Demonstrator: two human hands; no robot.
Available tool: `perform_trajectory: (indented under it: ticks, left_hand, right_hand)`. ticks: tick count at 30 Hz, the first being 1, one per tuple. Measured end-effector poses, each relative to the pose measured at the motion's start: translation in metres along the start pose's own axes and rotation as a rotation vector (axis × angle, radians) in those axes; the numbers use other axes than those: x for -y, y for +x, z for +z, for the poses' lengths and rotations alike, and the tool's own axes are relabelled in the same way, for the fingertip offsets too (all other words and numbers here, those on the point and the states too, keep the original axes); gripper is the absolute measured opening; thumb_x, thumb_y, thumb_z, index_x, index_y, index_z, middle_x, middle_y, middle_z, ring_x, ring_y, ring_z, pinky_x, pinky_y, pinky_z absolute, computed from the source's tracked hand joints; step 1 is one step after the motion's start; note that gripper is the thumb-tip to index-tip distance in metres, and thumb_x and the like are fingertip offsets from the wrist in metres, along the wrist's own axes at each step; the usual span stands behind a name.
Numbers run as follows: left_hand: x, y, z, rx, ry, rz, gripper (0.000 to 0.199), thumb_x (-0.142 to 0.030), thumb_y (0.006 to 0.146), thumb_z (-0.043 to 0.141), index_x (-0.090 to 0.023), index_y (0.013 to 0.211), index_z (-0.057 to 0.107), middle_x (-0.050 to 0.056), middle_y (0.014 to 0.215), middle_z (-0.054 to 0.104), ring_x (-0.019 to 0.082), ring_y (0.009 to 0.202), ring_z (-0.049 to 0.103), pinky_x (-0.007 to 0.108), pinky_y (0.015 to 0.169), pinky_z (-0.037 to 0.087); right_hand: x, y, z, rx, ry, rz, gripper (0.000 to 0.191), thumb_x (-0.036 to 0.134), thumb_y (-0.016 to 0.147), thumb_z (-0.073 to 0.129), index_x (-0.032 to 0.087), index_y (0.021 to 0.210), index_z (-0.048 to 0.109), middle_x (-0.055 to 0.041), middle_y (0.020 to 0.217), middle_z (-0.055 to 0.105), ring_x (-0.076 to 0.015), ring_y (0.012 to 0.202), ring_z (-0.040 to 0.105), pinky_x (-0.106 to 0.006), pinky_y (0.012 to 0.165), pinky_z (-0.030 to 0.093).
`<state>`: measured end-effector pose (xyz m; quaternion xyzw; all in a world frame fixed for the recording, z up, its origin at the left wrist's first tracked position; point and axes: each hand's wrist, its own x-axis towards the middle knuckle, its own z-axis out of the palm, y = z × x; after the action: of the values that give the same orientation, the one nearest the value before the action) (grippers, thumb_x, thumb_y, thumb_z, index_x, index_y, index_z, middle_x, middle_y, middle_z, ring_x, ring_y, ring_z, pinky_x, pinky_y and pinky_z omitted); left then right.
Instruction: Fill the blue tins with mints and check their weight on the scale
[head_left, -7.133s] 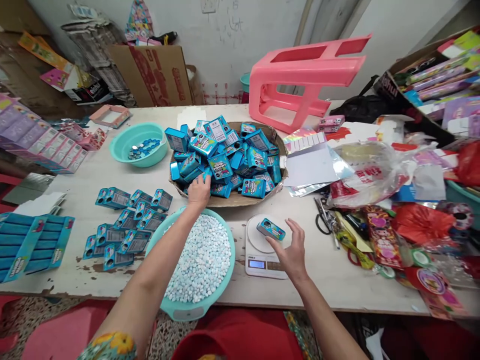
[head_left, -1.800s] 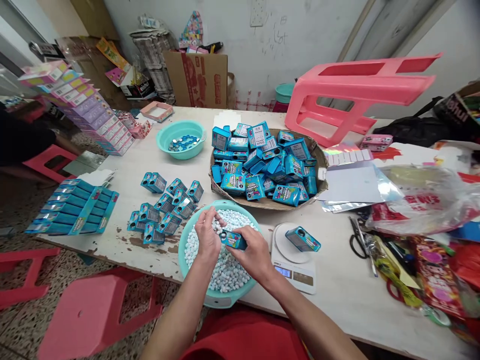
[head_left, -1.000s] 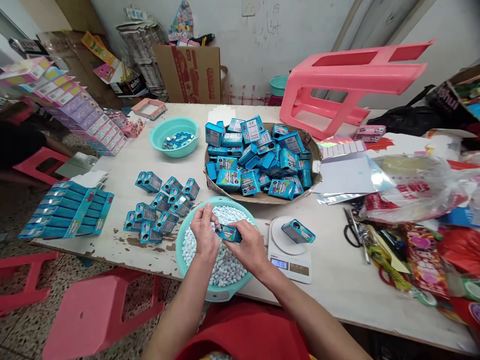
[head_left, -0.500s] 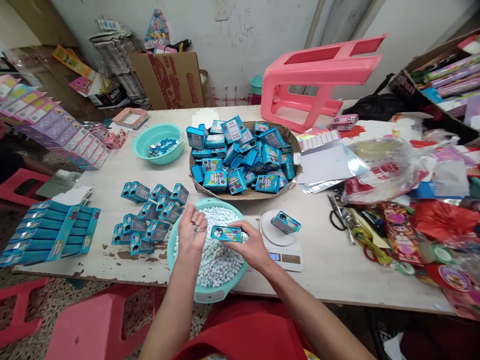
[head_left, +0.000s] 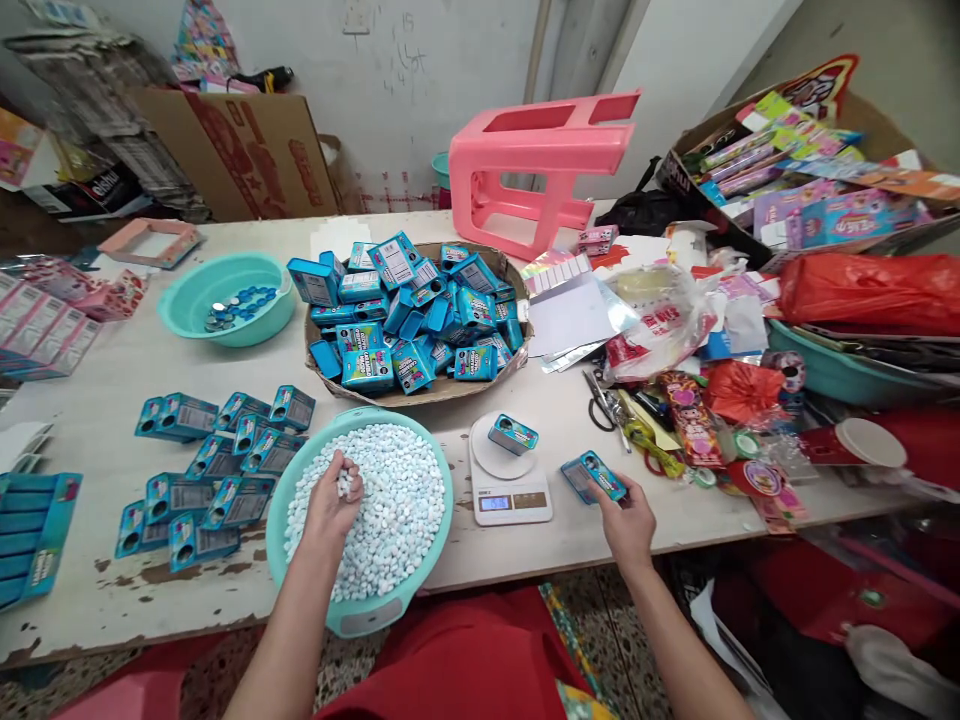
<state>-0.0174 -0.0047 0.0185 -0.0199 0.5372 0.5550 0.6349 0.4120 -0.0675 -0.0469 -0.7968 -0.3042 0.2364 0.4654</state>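
My left hand [head_left: 335, 497] is closed around a few small white candies, above a turquoise basin [head_left: 279, 545] full of pale candies [head_left: 397, 510]. Out to the right, my right hand [head_left: 627, 513] grips a small blue candy box [head_left: 592, 477] just over the table. Between the basin and that hand stands a white digital scale [head_left: 513, 507] with a lit display. Another blue box [head_left: 514, 434] rests on the scale's round plate. Left of the basin, several blue boxes [head_left: 180, 413] with round holes in their ends stand in a group.
Behind the basin, a cut-down carton [head_left: 420, 397] is heaped with blue boxes. A second turquoise basin [head_left: 180, 310] holds blue and silver discs. A pink stool [head_left: 517, 170] lies on its side at the back. Scissors [head_left: 600, 402], plastic bags and packaging crowd the right side.
My right hand has carried its blue box from over the candy basin to the right, past the scale. My left hand stays closed over the candies. The view has turned right.
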Motion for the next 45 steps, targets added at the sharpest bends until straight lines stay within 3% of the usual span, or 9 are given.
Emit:
perform_trajectory:
  ticks: [4,7,9,13,17,24,30,41,45]
  left_hand:
    - [-0.001,0.004,0.005,0.073,-0.043,0.014,0.024,-0.032,0.09,0.049,-0.017,0.072,0.046,-0.007,0.048,0.034,0.004,0.032,0.03,0.015,0.03,0.022]
    - [0.003,0.006,0.003,0.053,-0.109,0.003,0.027,-0.034,0.091,0.048,-0.017,0.071,0.045,-0.006,0.049,0.036,0.004,0.034,0.033,0.015,0.031,0.023]
    - [0.008,0.006,0.002,0.043,-0.139,-0.017,0.027,-0.035,0.091,0.049,-0.017,0.071,0.045,-0.006,0.05,0.038,0.004,0.034,0.033,0.015,0.031,0.023]
    - [0.016,0.003,0.003,0.048,-0.187,-0.046,0.028,-0.036,0.091,0.048,-0.018,0.071,0.045,-0.007,0.046,0.032,0.004,0.032,0.03,0.015,0.031,0.021]
    - [0.01,-0.017,0.018,0.035,-0.22,-0.03,0.031,-0.037,0.092,0.046,-0.017,0.069,0.044,-0.008,0.044,0.031,0.004,0.031,0.028,0.015,0.031,0.019]
    - [-0.007,-0.07,0.078,0.202,-0.149,0.437,0.039,-0.047,0.078,0.063,-0.016,0.063,0.047,-0.007,0.046,0.032,0.004,0.037,0.032,0.017,0.036,0.025]
    - [-0.001,-0.063,0.081,0.094,-0.017,0.708,0.039,-0.043,0.079,0.063,-0.015,0.058,0.046,-0.004,0.053,0.04,0.009,0.055,0.05,0.021,0.056,0.041]
    - [-0.006,-0.047,0.072,0.061,0.005,0.628,0.04,-0.05,0.08,0.058,-0.017,0.062,0.044,-0.007,0.047,0.027,0.006,0.038,0.028,0.018,0.038,0.021]
    - [-0.01,-0.021,0.034,0.005,0.59,0.65,0.035,-0.05,0.08,0.055,-0.019,0.065,0.051,-0.003,0.05,0.043,0.012,0.047,0.044,0.023,0.047,0.036]
  right_hand:
    - [-0.007,0.001,0.006,-0.035,-0.18,-0.219,0.061,0.052,0.063,0.07,0.013,0.108,0.057,-0.0151,0.105,0.061,-0.0306,0.1,0.056,-0.05,0.089,0.043]
    - [0.02,-0.004,0.024,-0.075,-0.316,-0.533,0.071,0.049,0.067,0.071,0.013,0.123,0.047,-0.0207,0.129,0.047,-0.0326,0.124,0.039,-0.053,0.102,0.03]
    - [0.042,-0.005,0.048,0.051,-0.291,-0.632,0.076,0.049,0.067,0.071,0.014,0.128,0.042,-0.0192,0.13,0.047,-0.0306,0.124,0.04,-0.051,0.102,0.031]
    - [0.082,-0.005,0.097,0.355,-0.141,-0.522,0.058,0.051,0.07,0.067,0.015,0.114,0.054,-0.0122,0.109,0.06,-0.0263,0.104,0.055,-0.044,0.09,0.043]
    - [0.123,-0.028,0.113,0.426,-0.021,-0.542,0.038,0.045,0.075,0.066,0.018,0.1,0.061,-0.0061,0.093,0.061,-0.0216,0.089,0.058,-0.036,0.081,0.047]
    - [0.184,-0.117,0.128,0.806,-0.01,-0.852,0.031,0.027,0.074,0.072,0.021,0.102,0.061,-0.0044,0.092,0.063,-0.0208,0.089,0.058,-0.032,0.079,0.046]
    - [0.189,-0.142,0.152,0.812,-0.066,-0.916,0.033,0.022,0.07,0.073,0.02,0.1,0.061,-0.0048,0.09,0.063,-0.0224,0.088,0.057,-0.034,0.078,0.046]
    - [0.189,-0.135,0.154,0.828,-0.031,-0.79,0.031,0.026,0.07,0.074,0.021,0.098,0.062,-0.0041,0.09,0.064,-0.0223,0.087,0.059,-0.033,0.077,0.046]
    - [0.179,-0.108,0.126,0.774,0.026,-0.665,0.029,0.034,0.075,0.07,0.022,0.101,0.061,-0.0039,0.094,0.063,-0.0203,0.088,0.06,-0.031,0.076,0.047]
